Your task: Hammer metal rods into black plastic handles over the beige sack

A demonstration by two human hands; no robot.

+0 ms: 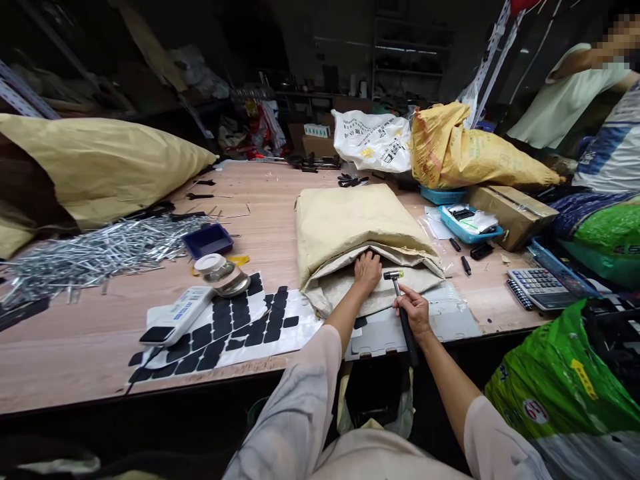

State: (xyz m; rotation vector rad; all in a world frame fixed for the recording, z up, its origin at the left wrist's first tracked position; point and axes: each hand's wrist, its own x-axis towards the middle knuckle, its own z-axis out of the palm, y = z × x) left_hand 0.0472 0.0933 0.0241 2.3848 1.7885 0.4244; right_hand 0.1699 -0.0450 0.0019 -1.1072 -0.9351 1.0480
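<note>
A wide tan paper sack [350,210] lies on the table in front of me, its mouth gaping toward me. My left hand [369,270] is at that mouth, knuckles up, with bent fingers whose tips are hidden between the layers; what they hold, if anything, cannot be seen. Just right of it, my right hand [414,310] grips a small hammer [406,327] by its shaft below the head. The hammer stands nearly upright, with a yellow face and a black face on its head. Under the sack's front edge lies a grey flat sheet [445,313].
Silvery metal rods [115,247] are heaped at left near a blue tray [207,240]. Black stickers [240,327], a lidded jar [223,275] and a white box [177,317] lie nearer. At right are a calculator [543,287], a carton [513,210] and a green sack [545,380]. Another person [570,93] stands beyond.
</note>
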